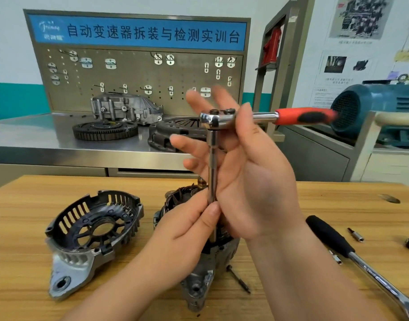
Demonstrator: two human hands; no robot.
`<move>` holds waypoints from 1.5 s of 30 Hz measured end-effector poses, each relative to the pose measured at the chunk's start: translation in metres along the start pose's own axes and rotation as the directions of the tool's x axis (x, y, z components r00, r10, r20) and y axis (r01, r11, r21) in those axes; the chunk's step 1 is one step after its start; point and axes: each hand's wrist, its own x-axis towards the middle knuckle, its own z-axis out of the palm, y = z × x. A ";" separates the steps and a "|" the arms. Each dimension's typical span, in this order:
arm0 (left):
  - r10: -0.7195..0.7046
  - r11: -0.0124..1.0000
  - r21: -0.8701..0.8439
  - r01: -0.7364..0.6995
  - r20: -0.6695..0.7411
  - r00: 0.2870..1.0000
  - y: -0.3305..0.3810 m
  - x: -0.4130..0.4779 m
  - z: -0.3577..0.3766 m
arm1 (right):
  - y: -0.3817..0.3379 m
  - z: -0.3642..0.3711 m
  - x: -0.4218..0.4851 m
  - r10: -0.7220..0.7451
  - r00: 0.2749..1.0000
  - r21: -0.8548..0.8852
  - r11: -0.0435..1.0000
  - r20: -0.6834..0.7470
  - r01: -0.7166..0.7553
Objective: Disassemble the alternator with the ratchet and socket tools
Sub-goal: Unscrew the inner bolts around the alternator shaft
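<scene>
Pale wooden workbench (pixel 25 216) fills the foreground; behind it stands a steel bench carrying a grey pegboard with a blue banner (pixel 138 33) and some gearbox parts. The grey metal alternator body (pixel 199 281) stands on the wood at centre, largely hidden by the hands, with its copper windings showing at the top. Its detached black-slotted end cover (pixel 92 228) lies open side up just to the left, apart from it.

A chrome ratchet with a red and black handle (pixel 303 115) sits level on a slim chrome extension bar (pixel 212 163) that runs straight down into the alternator. The left hand (pixel 189 230) pinches the bar low down between thumb and fingers. The right hand (pixel 250 181) is spread wide beside the ratchet head, fingers straight and blurred; its thumb seems to touch the head.

A black-handled chrome wrench (pixel 333 237) lies to the right, and a long dark bolt (pixel 239 279) rests beside the alternator.
</scene>
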 end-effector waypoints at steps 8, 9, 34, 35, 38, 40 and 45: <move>-0.021 0.999 0.026 0.022 -0.065 0.998 0.000 0.004 0.006 | 0.005 0.001 -0.002 -0.190 0.979 -0.196 0.965 -0.070 0.174; -0.018 0.999 0.040 0.021 -0.069 0.997 0.000 0.004 0.006 | 0.004 0.001 -0.003 -0.245 0.968 -0.261 0.939 -0.053 0.224; 0.015 0.999 0.046 -0.013 -0.040 0.999 0.004 0.001 0.005 | -0.002 0.001 -0.001 -0.164 0.985 -0.201 0.964 0.054 0.171; 0.019 0.999 0.032 -0.018 -0.025 1.000 0.005 0.001 0.003 | -0.004 0.000 -0.001 -0.098 0.994 -0.124 0.987 0.055 0.104; 0.032 0.998 0.055 -0.032 -0.004 0.999 0.006 0.000 0.001 | -0.006 -0.006 0.001 0.051 0.996 -0.057 0.997 0.069 -0.047; 0.037 0.996 0.080 -0.035 -0.017 0.999 0.006 0.001 0.002 | -0.001 -0.009 -0.002 0.069 0.995 -0.089 0.994 0.075 -0.062; 0.020 0.997 0.078 -0.013 -0.092 0.996 0.003 0.001 0.007 | -0.003 -0.004 0.007 -0.056 0.998 -0.404 0.912 0.035 0.065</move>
